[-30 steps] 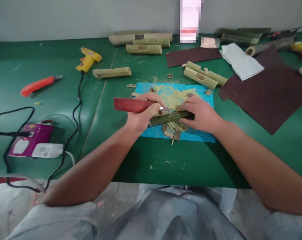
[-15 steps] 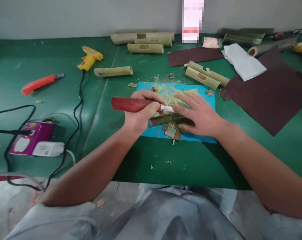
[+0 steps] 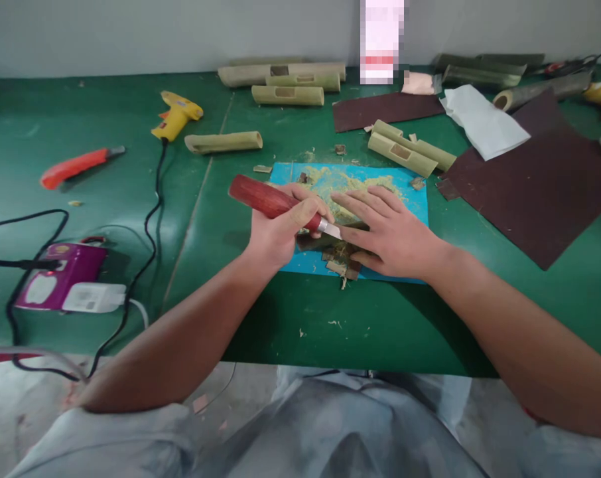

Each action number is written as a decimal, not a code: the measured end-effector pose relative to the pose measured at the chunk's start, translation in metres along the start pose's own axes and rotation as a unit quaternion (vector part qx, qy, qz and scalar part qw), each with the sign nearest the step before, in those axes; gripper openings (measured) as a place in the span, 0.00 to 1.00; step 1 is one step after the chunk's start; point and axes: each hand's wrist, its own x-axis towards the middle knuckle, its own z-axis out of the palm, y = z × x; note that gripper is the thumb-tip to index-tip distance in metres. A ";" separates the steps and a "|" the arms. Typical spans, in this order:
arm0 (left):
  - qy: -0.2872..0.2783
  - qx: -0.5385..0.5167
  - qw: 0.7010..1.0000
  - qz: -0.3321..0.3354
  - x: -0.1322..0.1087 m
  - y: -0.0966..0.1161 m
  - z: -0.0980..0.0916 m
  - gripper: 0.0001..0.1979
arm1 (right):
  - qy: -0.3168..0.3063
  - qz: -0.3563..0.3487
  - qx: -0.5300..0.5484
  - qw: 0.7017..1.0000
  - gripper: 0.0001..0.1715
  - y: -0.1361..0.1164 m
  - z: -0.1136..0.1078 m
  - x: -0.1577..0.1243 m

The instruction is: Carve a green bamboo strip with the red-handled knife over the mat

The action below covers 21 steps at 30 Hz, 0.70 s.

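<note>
My left hand is wrapped round the red wooden handle of a knife. The short metal blade points right and down, close to the fingertips of my right hand. Beneath both hands lies a dark green bamboo piece, partly hidden by them. My right hand is palm down with its fingers apart; its thumb and index finger rest on the bamboo's right part. Under the bamboo is a blue sheet strewn with pale shavings. Small brown chips lie at its near side.
Cut bamboo tubes lie at the back, more behind the sheet. A yellow glue gun, orange cutter and purple power block with cords are left. White paper overlaps a dark brown sheet on the right.
The knife handle has tilted up at its far left end, and the blade has turned downward toward the bamboo. My right hand has shifted slightly left over the bamboo.
</note>
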 end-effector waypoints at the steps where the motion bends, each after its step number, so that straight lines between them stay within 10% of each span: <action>1: 0.000 0.000 1.000 0.000 0.000 0.000 0.000 0.14 | 0.002 -0.001 0.001 1.000 0.38 0.000 0.000 0.000; 21: 0.039 -0.001 0.999 -0.036 0.007 -0.005 -0.008 0.15 | -0.037 0.005 0.003 0.999 0.38 -0.005 -0.006 0.001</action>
